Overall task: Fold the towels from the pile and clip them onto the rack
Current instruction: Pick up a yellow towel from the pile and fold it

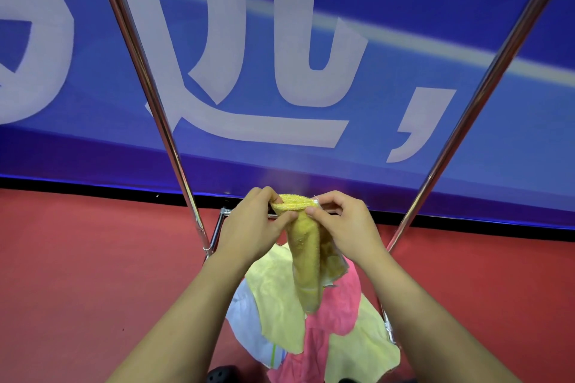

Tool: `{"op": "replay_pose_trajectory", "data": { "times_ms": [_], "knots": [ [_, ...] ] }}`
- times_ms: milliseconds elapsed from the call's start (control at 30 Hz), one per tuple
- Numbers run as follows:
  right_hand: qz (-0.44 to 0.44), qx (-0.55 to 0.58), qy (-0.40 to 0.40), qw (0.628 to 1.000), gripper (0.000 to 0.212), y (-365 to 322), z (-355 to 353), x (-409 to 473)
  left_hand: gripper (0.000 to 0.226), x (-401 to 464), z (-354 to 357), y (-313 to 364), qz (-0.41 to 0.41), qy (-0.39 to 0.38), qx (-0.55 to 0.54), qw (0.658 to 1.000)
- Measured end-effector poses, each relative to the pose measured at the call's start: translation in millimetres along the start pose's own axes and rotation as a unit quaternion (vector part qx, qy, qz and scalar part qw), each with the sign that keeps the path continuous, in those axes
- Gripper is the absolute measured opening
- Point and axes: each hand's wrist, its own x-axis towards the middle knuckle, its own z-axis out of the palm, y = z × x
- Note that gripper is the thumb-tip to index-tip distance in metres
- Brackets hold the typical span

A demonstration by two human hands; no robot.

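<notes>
My left hand (249,224) and right hand (342,221) both pinch the top edge of the yellow towel (306,258). I think I am folding now; next I must clip it onto the rack (161,121).

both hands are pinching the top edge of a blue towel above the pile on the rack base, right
Not quite: the towel is dark yellow, not blue. The head view shows the left hand and the right hand pinching its top edge, with the rest hanging over the pile on the rack base.
</notes>
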Motion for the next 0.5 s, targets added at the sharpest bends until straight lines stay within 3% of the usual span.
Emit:
{"op": "replay_pose_trajectory", "data": {
  "times_ms": [100,167,333,433,500],
  "knots": [
    [0.003,0.028,0.023,0.999,0.012,-3.4,-4.6,1.7,0.026,2.7,2.4,4.1,0.024,0.008,-0.143,0.989],
    [-0.002,0.054,0.029,0.998,0.01,-7.8,-7.0,0.8,0.026,1.4,2.2,9.3,0.021,-0.007,-0.254,0.967],
    [0.005,0.167,0.008,0.986,0.009,-17.1,-2.0,-3.0,0.033,-1.1,4.4,16.2,0.001,-0.005,-0.411,0.911],
    [0.0,0.211,-0.005,0.977,0.009,-21.3,1.0,-4.4,0.057,-3.2,4.4,15.4,-0.001,-0.033,-0.437,0.899],
    [-0.004,0.235,-0.001,0.972,0.01,-23.7,1.9,-5.2,0.046,-5.0,4.3,17.7,0.009,-0.049,-0.427,0.903]
  ]
}}
